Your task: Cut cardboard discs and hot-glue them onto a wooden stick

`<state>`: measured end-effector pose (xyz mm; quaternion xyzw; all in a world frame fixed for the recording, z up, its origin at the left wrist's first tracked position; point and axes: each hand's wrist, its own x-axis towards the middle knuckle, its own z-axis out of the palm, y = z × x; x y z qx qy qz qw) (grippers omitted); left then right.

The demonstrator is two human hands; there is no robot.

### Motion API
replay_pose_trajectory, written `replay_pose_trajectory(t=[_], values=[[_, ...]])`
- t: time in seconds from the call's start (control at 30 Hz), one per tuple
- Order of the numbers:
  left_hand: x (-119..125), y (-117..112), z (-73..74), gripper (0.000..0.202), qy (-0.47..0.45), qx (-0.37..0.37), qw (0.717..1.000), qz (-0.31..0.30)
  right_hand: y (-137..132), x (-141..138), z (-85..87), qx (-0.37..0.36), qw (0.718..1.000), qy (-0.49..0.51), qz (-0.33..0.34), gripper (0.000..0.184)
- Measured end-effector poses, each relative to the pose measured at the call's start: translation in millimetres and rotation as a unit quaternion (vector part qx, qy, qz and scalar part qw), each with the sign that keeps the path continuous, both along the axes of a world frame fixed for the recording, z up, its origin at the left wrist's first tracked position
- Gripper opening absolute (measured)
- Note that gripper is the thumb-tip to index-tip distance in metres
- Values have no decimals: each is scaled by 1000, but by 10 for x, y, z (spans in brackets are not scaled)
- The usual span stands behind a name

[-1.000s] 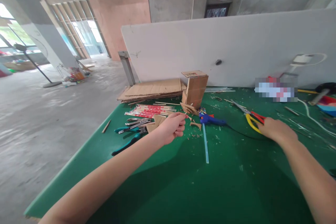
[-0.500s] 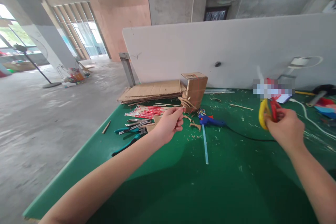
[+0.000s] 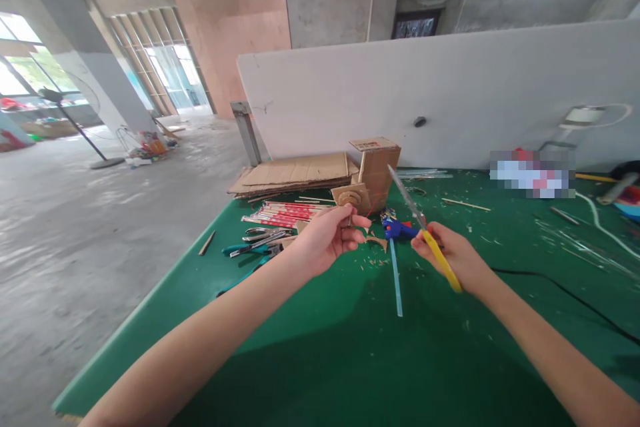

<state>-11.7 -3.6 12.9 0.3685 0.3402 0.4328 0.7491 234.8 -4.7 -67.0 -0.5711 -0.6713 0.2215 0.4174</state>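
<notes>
Between the thumb and fingers of my left hand point(image 3: 330, 240) is a cardboard piece point(image 3: 351, 196), a flat panel with round layers on its face. The hand's other fingers are loosely curled. My right hand point(image 3: 455, 255) grips a pair of scissors point(image 3: 439, 259) by the yellow handle, with the blades tilted up and to the left, apart from the cardboard piece. Lying between the two hands is a blue hot glue gun point(image 3: 399, 229) with a long clear glue stick point(image 3: 396, 280). An upright cardboard box shape point(image 3: 381, 177) stands behind the held piece.
Flat cardboard sheets point(image 3: 300, 172) are stacked at the back of the green table point(image 3: 320, 360). Red-and-white packets of sticks point(image 3: 277, 212) and pliers point(image 3: 250, 250) lie left of my left hand. A white panel point(image 3: 325, 100) rises behind. Scraps and a black cable point(image 3: 545, 275) are at right.
My right hand has brought the scissors left and inward, blades now pointing up-left. The cardboard piece in my left hand has turned its round-layered face into view.
</notes>
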Motion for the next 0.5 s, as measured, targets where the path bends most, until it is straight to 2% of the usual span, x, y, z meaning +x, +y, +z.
replay_pose_trajectory(t=[0.13, 0.3, 0.4, 0.5], values=[[-4, 4, 10, 19, -28, -19, 999, -6, -26, -18, -45, -40, 997, 16, 67, 42], [8, -16, -6, 17, -81, -64, 994, -19, -117, -19, -30, -39, 991, -33, 125, 34], [16, -32, -8, 18, -113, -93, 989, -33, -156, -41, -34, -33, 988, -70, 132, 32], [14, -36, -1, 17, -139, -108, 984, -34, -161, -38, -37, -48, 987, -106, 109, 32]])
